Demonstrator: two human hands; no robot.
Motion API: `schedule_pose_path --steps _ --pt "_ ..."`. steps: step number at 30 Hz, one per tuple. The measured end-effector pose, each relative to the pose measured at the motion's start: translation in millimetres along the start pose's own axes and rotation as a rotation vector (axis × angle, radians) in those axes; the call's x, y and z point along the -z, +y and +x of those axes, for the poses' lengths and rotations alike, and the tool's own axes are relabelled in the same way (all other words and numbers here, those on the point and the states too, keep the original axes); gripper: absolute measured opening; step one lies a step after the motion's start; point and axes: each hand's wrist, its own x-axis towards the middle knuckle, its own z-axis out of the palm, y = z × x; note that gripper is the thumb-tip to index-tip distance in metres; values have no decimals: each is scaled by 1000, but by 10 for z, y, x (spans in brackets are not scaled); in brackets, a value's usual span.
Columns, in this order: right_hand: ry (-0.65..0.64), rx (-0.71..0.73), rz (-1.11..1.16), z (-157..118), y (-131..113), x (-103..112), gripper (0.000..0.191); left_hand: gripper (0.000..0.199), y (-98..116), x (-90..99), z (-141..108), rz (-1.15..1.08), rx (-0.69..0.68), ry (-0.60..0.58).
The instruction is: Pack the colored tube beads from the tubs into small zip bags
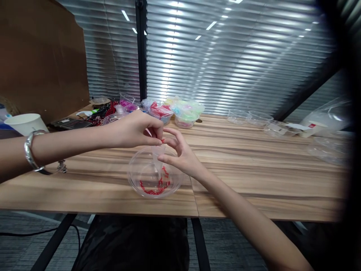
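My left hand [138,130] comes in from the left, its thumb and fingertips pinched on a small red piece [163,141]. Just under those fingertips a translucent, cone-shaped plastic bag [158,156] points down. My right hand [180,150] holds this bag from the right between thumb and fingers. Both hands are over a clear round plastic bowl [131,171] on the table. Inside the bowl, several small red pieces [153,192] lie in a curved line along the bottom. Fingers hide part of the bag's top.
At the back stand clear tubs with red items [160,109] and pale green items [187,111]. A white paper cup [26,124] is at the left, beside a brown board [42,56]. Clear empty containers [259,118] sit at the back right. The wooden table's [254,180] front edge runs before me.
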Motion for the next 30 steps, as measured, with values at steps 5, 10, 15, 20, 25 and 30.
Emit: schedule_pose_path --steps 5,10,15,20,25,30 --pt "4 2 -8 6 14 7 67 9 26 19 16 -21 17 -50" --pt "2 -5 4 11 24 -2 67 8 33 26 28 -3 -25 -100" --pt "-9 15 20 9 40 -1 67 9 40 23 33 -14 -38 -132" --pt "-20 11 11 7 39 7 68 8 59 19 41 -23 -56 -127" --pt "-19 4 6 5 24 3 69 8 69 19 49 -5 -63 -134" --pt "-23 6 0 4 5 -5 67 8 40 -1 55 -24 -82 -129"
